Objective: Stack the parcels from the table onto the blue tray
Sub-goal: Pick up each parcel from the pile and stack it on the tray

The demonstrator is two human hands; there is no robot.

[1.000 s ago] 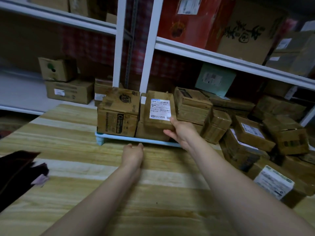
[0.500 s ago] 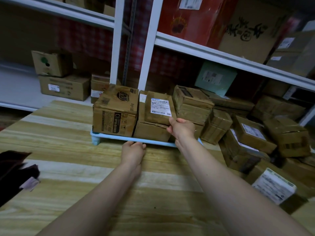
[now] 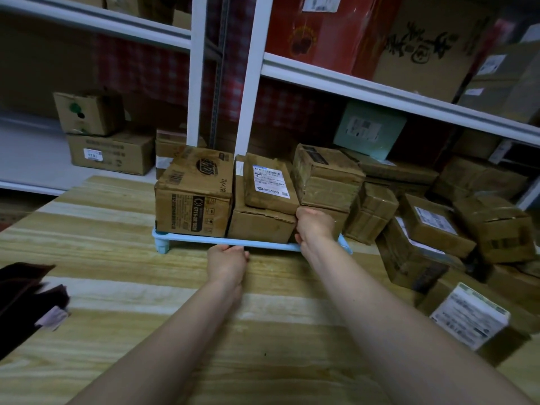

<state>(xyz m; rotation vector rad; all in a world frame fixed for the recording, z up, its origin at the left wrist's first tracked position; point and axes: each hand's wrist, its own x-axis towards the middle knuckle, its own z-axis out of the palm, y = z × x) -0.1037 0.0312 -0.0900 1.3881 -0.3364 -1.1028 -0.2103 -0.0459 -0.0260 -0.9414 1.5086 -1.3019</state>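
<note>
Dim, warmish light, no glare. Table top is the brightest patch; the bays under the shelf rails sit in deep shadow. Wide-angle bows those rails near the edges. Far-right parcels look soft and smeared.

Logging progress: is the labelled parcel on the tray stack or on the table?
On the stack: the labelled parcel rests atop a plain box on the blue tray.

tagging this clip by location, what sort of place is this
Probably a parcel storeroom: white shelving loaded with cartons, taped labelled parcels heaped on the wooden table, more on a blue tray.
</note>
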